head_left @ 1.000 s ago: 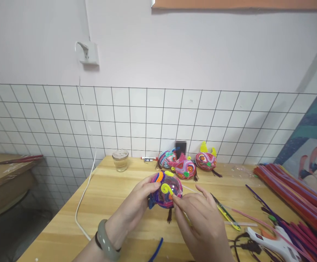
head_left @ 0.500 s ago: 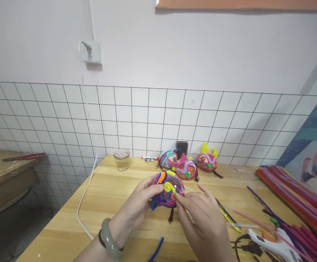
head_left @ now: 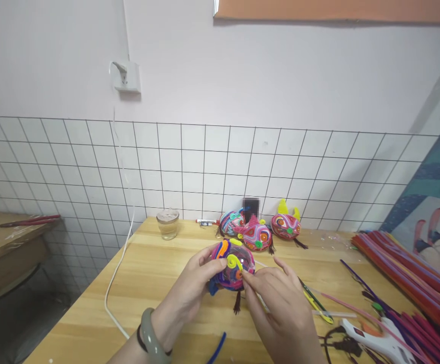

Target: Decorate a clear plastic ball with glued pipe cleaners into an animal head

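Your left hand [head_left: 191, 296] holds the pipe-cleaner ball [head_left: 232, 265] just above the worktop [head_left: 155, 273], fingers closed around its left side. Your right hand [head_left: 280, 303] pinches the yellow curl [head_left: 234, 261] on the ball's front between thumb and forefinger. Behind the ball, three finished figures [head_left: 259, 232] stand by the tiled wall. Right of the ball lie a glue gun [head_left: 375, 337] and a heap of pipe cleaners [head_left: 405, 273]; a glass jar [head_left: 167, 224] stands to its rear left.
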A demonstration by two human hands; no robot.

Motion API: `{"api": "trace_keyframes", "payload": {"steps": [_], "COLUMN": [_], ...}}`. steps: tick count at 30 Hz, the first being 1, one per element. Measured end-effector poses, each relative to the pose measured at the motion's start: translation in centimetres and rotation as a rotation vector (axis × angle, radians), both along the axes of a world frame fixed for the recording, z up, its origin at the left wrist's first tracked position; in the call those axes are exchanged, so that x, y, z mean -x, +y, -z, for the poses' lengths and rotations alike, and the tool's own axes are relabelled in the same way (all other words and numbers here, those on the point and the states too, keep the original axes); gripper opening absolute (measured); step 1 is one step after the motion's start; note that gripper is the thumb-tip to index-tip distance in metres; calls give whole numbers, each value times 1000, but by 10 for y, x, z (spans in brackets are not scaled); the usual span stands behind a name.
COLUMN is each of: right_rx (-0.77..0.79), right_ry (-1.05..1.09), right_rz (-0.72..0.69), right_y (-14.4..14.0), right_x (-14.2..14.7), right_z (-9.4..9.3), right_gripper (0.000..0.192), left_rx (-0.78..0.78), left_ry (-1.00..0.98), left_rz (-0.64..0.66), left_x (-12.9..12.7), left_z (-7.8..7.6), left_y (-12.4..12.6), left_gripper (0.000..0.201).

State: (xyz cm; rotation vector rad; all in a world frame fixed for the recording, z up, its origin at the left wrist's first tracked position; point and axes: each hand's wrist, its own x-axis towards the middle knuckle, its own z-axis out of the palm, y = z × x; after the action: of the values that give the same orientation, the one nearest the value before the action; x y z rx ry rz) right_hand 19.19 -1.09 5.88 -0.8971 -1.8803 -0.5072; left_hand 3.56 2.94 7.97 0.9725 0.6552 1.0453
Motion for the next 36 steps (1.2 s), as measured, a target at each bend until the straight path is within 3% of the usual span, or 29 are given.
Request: {"api": "trace_keyframes", "payload": {"steps": [20,28,36], "right_rx": [-2,106,84], "right_ry": [50,28,39], "right_rz": [12,3,0], "right_y": [-1,0,-1], "right_x": [-2,-10,-7], "right_z": [-4,-4,-7], "right_gripper": [17,16,18], "left_rx": [-34,-74,-76], "left_ry": [29,93,106], "left_rz": [-117,-172,-201], "left_x": [-2,-6,-7], "left_z": [2,-1,-1], "left_y": [-5,-8,-11], "left_gripper": [45,43,43]}}
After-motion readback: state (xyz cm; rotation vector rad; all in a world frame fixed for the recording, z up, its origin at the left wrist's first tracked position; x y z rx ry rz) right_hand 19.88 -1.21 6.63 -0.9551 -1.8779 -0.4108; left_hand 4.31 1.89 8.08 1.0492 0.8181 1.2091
